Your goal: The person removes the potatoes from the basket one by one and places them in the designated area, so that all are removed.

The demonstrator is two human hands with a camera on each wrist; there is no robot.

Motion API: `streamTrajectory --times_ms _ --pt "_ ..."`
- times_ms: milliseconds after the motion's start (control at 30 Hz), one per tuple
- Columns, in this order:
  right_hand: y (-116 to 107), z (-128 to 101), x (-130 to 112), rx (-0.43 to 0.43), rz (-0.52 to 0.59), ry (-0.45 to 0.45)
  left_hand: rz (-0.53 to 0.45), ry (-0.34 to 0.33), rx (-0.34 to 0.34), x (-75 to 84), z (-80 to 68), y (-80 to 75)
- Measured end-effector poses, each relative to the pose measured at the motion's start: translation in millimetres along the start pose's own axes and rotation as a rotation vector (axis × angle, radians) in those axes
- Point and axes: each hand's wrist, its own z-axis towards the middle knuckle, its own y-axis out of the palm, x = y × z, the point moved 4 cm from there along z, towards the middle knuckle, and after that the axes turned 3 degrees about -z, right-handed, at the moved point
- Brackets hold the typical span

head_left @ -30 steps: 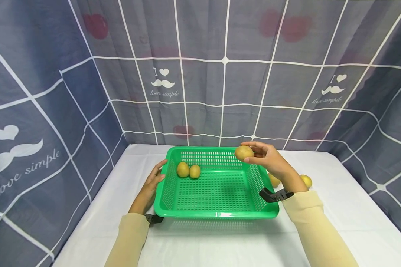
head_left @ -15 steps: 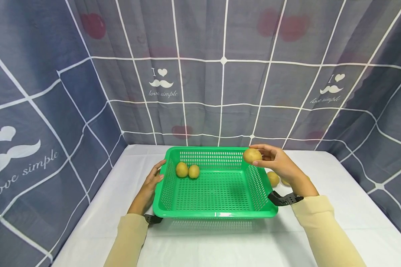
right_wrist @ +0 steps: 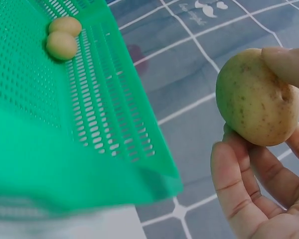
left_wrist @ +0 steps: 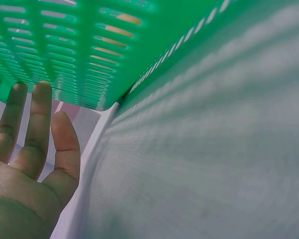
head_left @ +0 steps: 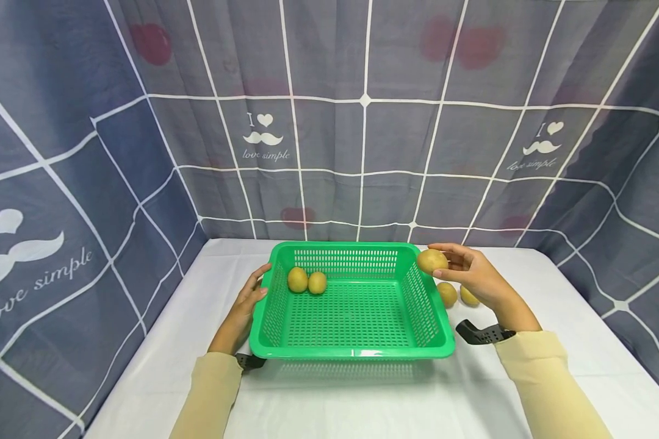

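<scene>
A green perforated plastic basket [head_left: 357, 352] stands on the white-covered table. Two potatoes [head_left: 298, 280] lie together in its back left corner. My left hand [head_left: 244, 308] rests against the basket's left side, the fingertips at the rim. From below, the left wrist view shows its fingers [left_wrist: 32, 144] fairly straight, reaching up to the slotted wall. With thumb and fingertips, my right hand [head_left: 480, 280] holds a potato [head_left: 432, 261] just above the basket's right back corner. The right wrist view shows this potato [right_wrist: 256, 97] up close, brown-speckled and greenish on one side.
Two more potatoes, one nearer [head_left: 446, 294] and one farther right [head_left: 469, 296], lie on the white tablecloth [head_left: 554, 292] just right of the basket. A grey-blue checked curtain [head_left: 329, 122] rises behind the table and along both sides.
My right hand has moved right and slightly down with the potato, from inside the basket's right end to its right rim. The left hand has stayed at the basket's left side.
</scene>
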Motion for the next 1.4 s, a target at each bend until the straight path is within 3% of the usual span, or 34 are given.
streamTrajectory --times_ms 433,767,1000,1267,1400 --pt "-14 -18 26 0.062 0.030 0.014 -0.069 0.040 -0.011 -1.6 -0.6 -0.9" --pt "-18 -31 49 0.084 0.154 -0.013 -0.062 0.059 -0.020 0.9 -1.8 -0.7" --pt "-17 -40 67 0.092 0.221 -0.009 -0.045 0.026 -0.002 0.4 -2.0 -0.7" --pt "-18 -49 81 0.133 0.194 0.058 -0.055 0.012 0.002 -0.4 -1.8 1.1" --pt "-18 -54 88 0.136 0.219 0.033 -0.052 0.011 0.004 -0.4 -1.5 1.3"
